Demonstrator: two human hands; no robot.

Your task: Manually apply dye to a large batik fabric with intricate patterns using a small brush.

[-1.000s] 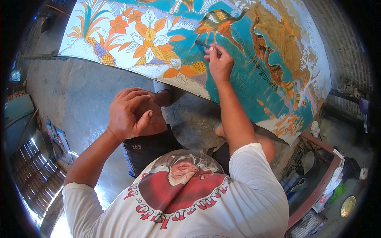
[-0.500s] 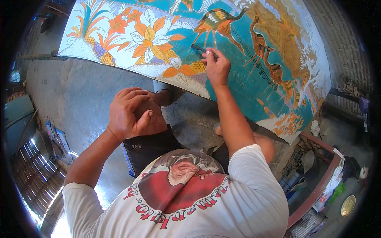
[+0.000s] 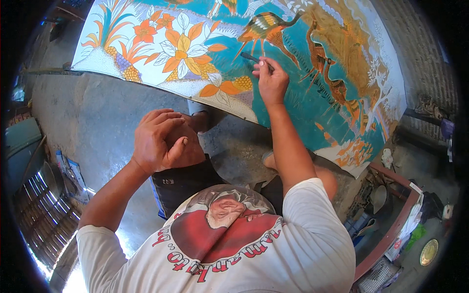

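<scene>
My right hand pinches a dark, slim paintbrush over the teal part of a large painted cloth. The brush tip is beside the thin legs of a long-necked bird painted in orange, white and dark colours. Whether the tip touches the cloth, I cannot tell. My left hand rests on my bent knee, its fingers loosely bent and apart, holding nothing. To the left on the cloth are orange, yellow and white flowers; more painted birds stand to the right.
A dark bar runs by the cloth's left edge. At the lower right stands a reddish-brown wooden frame with assorted items inside, and a round gold-coloured dish is near it. Corrugated sheeting rises on the right, above the concrete floor.
My right hand and the paintbrush have shifted slightly to the right across the cloth, the tip a little higher. My left hand stays on the knee.
</scene>
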